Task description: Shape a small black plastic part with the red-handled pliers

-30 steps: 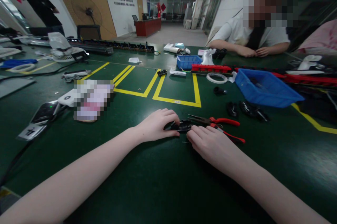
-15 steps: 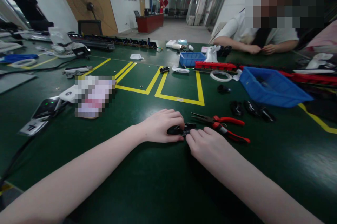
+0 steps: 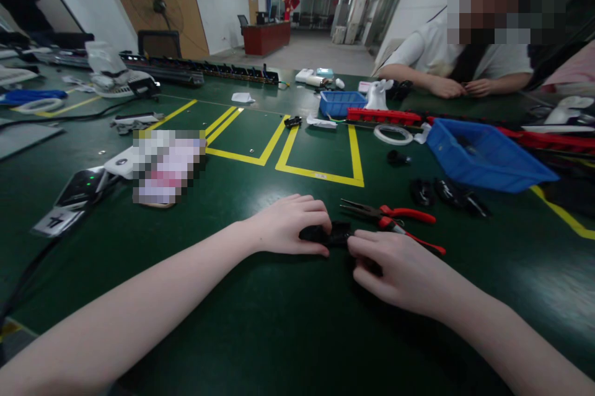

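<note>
On the glossy dark-green desk (image 3: pixel 260 328), the right hand's (image 3: pixel 402 269) fingers bend at the right end of a small black plastic part (image 3: pixel 341 233); whether they grip it I cannot tell. The left hand's (image 3: pixel 290 225) fingers are clamped around its other end. Just beyond the right fingers lie red-handled long-nosed metal pliers (image 3: pixel 387 222); farther right, a blue plastic bin (image 3: pixel 493 174).

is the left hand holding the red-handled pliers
No, the left hand holds a black part, and the red-handled pliers lie on the green table near the right hand.
</note>
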`<state>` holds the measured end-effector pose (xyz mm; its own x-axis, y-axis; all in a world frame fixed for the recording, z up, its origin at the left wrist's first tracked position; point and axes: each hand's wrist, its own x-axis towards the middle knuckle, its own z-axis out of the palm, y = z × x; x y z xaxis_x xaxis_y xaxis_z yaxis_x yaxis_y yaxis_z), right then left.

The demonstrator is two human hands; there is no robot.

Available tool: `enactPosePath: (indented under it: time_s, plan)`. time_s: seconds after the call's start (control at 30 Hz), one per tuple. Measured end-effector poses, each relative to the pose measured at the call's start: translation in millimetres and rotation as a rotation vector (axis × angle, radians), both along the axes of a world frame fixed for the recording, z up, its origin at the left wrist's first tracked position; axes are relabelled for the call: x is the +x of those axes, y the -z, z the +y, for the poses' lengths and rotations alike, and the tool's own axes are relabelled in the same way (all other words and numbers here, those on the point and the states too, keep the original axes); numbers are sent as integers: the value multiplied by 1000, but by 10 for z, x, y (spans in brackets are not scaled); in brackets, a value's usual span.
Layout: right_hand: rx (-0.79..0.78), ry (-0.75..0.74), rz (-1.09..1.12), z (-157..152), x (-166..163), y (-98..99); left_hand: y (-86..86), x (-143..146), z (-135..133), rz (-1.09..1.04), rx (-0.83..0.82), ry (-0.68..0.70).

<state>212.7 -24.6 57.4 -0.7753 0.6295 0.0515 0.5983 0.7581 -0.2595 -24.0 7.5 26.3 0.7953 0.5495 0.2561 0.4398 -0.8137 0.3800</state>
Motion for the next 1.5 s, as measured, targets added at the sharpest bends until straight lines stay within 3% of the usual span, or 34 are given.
enactPosePath:
  time_s: [0.2,0.53,1.0,1.5]
  plan:
    - [4,67,311,28,9,69,26,47,-9,-61,-46,12]
    - [57,120,440,-15,-98,211,34,63,2,-82,-121,78]
    - [-109,162,449,-5,-96,177,11,52,-14,-79,-209,61]
    - [-31,99,373,5,-82,154,46,57,12,-80,-203,59]
